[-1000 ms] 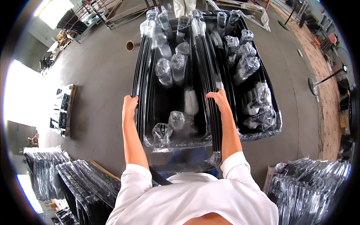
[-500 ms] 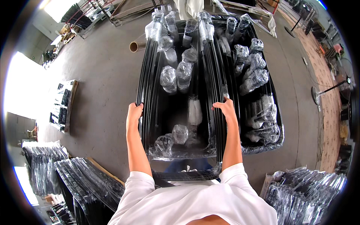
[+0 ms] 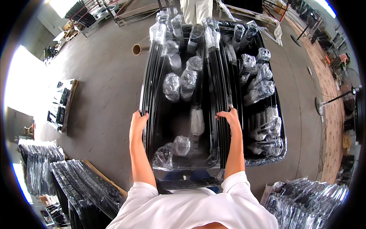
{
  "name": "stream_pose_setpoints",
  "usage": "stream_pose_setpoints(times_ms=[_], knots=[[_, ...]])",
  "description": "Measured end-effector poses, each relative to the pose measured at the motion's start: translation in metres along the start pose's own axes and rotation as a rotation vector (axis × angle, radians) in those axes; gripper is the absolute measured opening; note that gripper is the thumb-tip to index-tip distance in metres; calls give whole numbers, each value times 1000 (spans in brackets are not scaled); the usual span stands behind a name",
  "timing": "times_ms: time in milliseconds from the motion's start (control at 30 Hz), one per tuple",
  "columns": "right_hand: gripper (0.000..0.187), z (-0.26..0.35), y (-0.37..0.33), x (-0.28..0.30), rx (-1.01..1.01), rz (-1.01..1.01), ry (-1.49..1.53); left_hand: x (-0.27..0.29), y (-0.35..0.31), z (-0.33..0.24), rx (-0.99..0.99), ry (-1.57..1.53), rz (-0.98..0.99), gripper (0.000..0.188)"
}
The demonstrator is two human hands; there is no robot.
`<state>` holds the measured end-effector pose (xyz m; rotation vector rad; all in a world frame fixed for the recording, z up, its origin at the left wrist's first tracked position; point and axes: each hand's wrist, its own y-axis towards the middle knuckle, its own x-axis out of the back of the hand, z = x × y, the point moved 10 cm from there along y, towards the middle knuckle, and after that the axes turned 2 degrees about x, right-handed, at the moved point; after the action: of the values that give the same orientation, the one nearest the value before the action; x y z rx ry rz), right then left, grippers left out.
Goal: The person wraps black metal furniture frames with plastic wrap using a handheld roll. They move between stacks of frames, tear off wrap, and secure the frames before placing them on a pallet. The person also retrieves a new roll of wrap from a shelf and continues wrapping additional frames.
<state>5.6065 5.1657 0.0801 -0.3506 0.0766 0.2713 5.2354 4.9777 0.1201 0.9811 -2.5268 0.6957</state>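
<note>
Nearest is the wearer's white shirt [image 3: 198,210], with a crossbar of the black frames [image 3: 152,86] just in front of it. The frames' long sides, each a row of thin bars, run away from the body between the two forearms. Low on the left stand film-wrapped stacks [image 3: 87,187], and low on the right another wrapped stack [image 3: 309,204].

The left hand [image 3: 139,120] is partly closed on the outer edge of the left row of bars, its thumb on top. The right hand [image 3: 228,116] is partly closed on the right row, its thumb laid across the bars; its other fingers are mostly hidden.

Between the rows sit several plastic-wrapped bundles [image 3: 172,87]; the dark space beneath them is too dim to read. Just beside the right row, a black tray [image 3: 284,149] with a wrapped rim holds more such bundles.

Farther off, a loaded pallet [image 3: 71,105] lies to the left and a standing fan [image 3: 319,105] to the right. A brown tube [image 3: 145,48] lies on the grey floor [image 3: 103,84] near the frames' wrapped far ends, where another person's pale trousers [image 3: 196,10] show.
</note>
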Motion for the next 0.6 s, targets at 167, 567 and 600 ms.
stream_pose_setpoints(times_ms=[167, 567, 600], knots=[[37, 11, 0, 1, -15, 10, -72, -2, -11, -15, 99, 3, -2, 9], [43, 9, 26, -17, -99, -40, -90, 2, 39, -31, 85, 88, 32, 14], [45, 2, 33, -6, -71, -83, -167, -9, 36, -37, 102, 127, 50, 14]])
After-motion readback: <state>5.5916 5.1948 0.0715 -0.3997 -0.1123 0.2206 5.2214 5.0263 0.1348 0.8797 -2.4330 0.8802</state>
